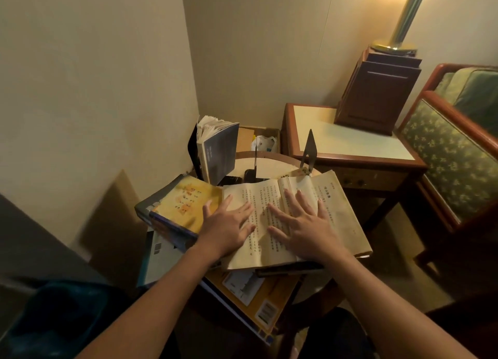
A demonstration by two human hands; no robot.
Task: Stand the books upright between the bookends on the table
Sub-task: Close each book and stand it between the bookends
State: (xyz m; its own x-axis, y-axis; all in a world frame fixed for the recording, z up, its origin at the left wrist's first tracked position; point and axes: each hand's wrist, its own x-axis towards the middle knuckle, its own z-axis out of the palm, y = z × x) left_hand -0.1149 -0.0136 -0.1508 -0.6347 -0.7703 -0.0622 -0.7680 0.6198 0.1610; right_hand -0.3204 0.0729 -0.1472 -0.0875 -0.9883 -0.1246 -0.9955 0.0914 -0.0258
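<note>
While my left hand (pixel 229 224) and right hand (pixel 305 225) lie flat, fingers spread, on the open book (pixel 342 210) atop the pile on the table (pixel 272 167), short of the bookends (pixel 310 148), I judge it light and floppy, its old pages fragile, best closed and gripped at the spine.

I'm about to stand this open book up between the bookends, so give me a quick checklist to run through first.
1. Open book closed: not ok, pages face up.
2. Grip on it: not ok, left hand and right hand lie flat on the pages.
3. Grey book upright: ok.
4. Metal bookend upright: ok.
5. Slot between those two free: cannot tell, dark things lie at its foot.
6. Yellow book stood up: not ok, it lies flat.
</note>
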